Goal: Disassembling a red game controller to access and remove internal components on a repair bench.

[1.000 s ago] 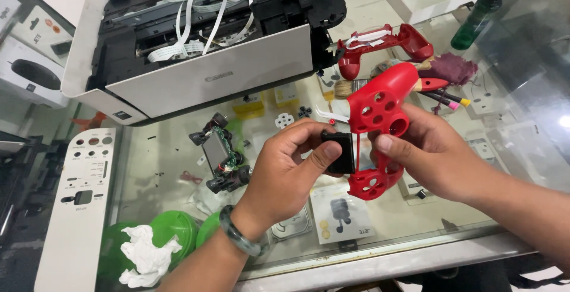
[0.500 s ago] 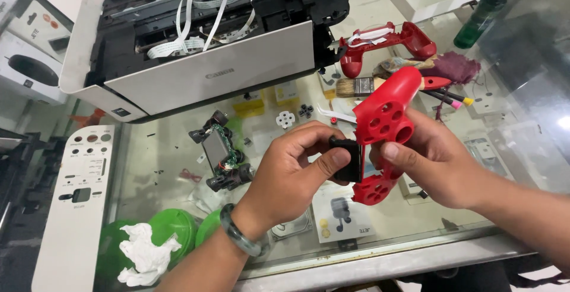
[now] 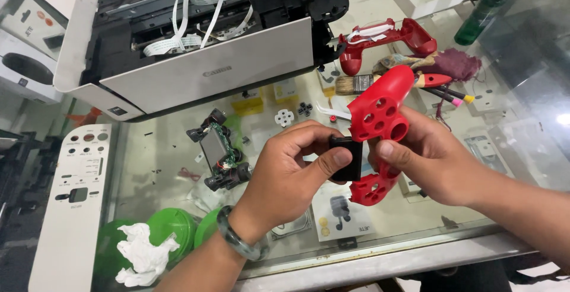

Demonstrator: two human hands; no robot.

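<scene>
Above the bench's front edge, the left hand (image 3: 285,176) pinches a black touchpad piece (image 3: 346,158) against the red controller shell (image 3: 376,117) gripped by the right hand (image 3: 430,161); seating it needs careful alignment.

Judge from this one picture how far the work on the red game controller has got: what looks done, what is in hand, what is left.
Done: the controller is apart; its red back shell and circuit board assembly lie on the glass counter. In hand: the left hand presses a black part against the red front shell held by the right hand. Left: those pieces remain unjoined.
</scene>
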